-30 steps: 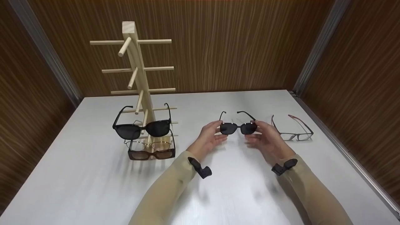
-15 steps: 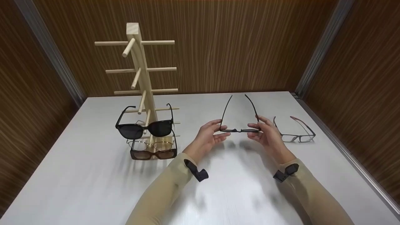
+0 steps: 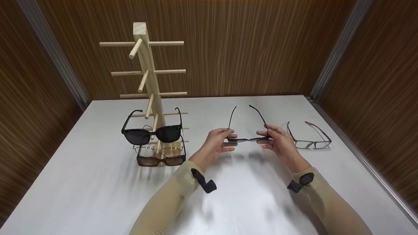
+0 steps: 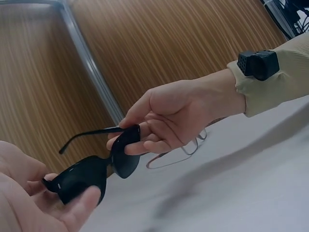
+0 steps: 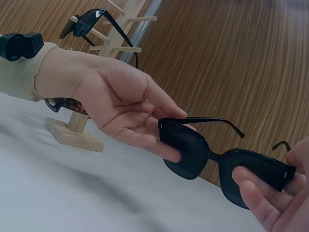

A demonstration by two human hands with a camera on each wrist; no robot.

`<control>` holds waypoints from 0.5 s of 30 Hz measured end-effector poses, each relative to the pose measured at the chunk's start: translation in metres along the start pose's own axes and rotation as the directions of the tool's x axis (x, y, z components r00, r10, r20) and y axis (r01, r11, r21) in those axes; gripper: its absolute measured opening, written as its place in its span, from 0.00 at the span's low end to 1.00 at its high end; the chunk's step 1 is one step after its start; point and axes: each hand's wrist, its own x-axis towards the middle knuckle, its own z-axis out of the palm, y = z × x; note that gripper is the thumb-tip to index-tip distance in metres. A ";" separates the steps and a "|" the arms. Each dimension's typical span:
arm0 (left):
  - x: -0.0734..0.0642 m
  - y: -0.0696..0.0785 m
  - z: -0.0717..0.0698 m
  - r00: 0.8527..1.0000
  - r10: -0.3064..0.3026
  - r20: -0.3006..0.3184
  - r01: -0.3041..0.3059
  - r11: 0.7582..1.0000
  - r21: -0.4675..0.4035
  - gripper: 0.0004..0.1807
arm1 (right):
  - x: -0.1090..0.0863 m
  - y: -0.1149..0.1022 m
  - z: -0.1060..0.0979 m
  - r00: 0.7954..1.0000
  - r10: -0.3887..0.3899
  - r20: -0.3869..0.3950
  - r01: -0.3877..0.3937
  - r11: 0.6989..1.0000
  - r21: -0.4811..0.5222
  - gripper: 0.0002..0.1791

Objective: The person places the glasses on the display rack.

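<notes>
A pair of black sunglasses (image 3: 233, 140) is held between both hands above the table, temples unfolded and pointing away. In the head view its front shows nearly edge-on. My left hand (image 3: 215, 143) pinches the left end of the frame near the hinge, while my right hand (image 3: 283, 143) grips the right end the same way. The left wrist view shows the dark lens (image 4: 84, 176) with fingers of the near hand across its lower edge. Seen from the right wrist, fingers of both hands lie over the two lenses (image 5: 186, 150).
On the left stands a wooden rack (image 3: 148, 62) with pegs. Low on it hang black sunglasses (image 3: 137, 137), gold-rimmed glasses (image 3: 171, 148) and brown sunglasses (image 3: 148, 161). Dark-framed eyeglasses (image 3: 315, 143) with reddish temples lie right of the right hand. Wood-grain panels (image 3: 245, 49) surround the white table (image 3: 238, 195).
The held sunglasses have tilted from lenses facing the head camera to nearly edge-on. Their temples rose, then dropped slightly. Both hands keep their grip at the frame ends.
</notes>
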 end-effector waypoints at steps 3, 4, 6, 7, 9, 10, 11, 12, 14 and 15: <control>-0.004 0.003 -0.001 1.000 0.001 -0.016 0.000 0.999 0.052 0.11 | -0.001 -0.002 0.001 1.000 0.007 0.011 -0.006 1.000 -0.006 0.19; -0.005 0.003 -0.001 1.000 0.002 -0.017 0.000 0.998 0.065 0.10 | -0.002 -0.003 0.002 1.000 0.009 0.018 -0.009 1.000 -0.005 0.19; -0.007 0.004 -0.002 1.000 -0.003 -0.024 0.004 0.997 0.077 0.10 | -0.003 -0.004 0.003 1.000 0.013 0.026 -0.013 1.000 -0.002 0.18; -0.007 0.005 -0.002 1.000 -0.007 -0.026 0.009 0.997 0.078 0.10 | -0.004 -0.004 0.004 0.999 0.013 0.032 -0.013 1.000 0.003 0.17; -0.008 0.004 -0.003 1.000 -0.010 -0.027 0.013 0.996 0.086 0.10 | -0.005 -0.004 0.005 0.999 0.013 0.043 -0.013 1.000 0.009 0.16; -0.009 0.005 -0.003 1.000 -0.010 -0.025 0.012 0.996 0.088 0.10 | -0.006 -0.004 0.005 0.999 0.011 0.046 -0.012 1.000 0.011 0.16; -0.010 0.004 -0.004 1.000 -0.009 -0.023 0.011 0.996 0.089 0.11 | -0.007 -0.004 0.005 0.999 0.010 0.049 -0.011 1.000 0.014 0.16; -0.011 0.005 -0.005 1.000 -0.009 -0.021 0.011 0.996 0.085 0.10 | -0.007 -0.003 0.006 0.999 0.010 0.053 -0.011 1.000 0.019 0.15; -0.012 0.005 -0.006 1.000 -0.008 -0.012 0.009 0.997 0.077 0.10 | -0.008 -0.003 0.006 0.998 0.010 0.059 -0.011 1.000 0.026 0.15; -0.013 0.005 -0.007 1.000 -0.008 -0.007 0.008 0.997 0.073 0.10 | -0.009 -0.003 0.007 0.998 0.009 0.061 -0.011 1.000 0.026 0.14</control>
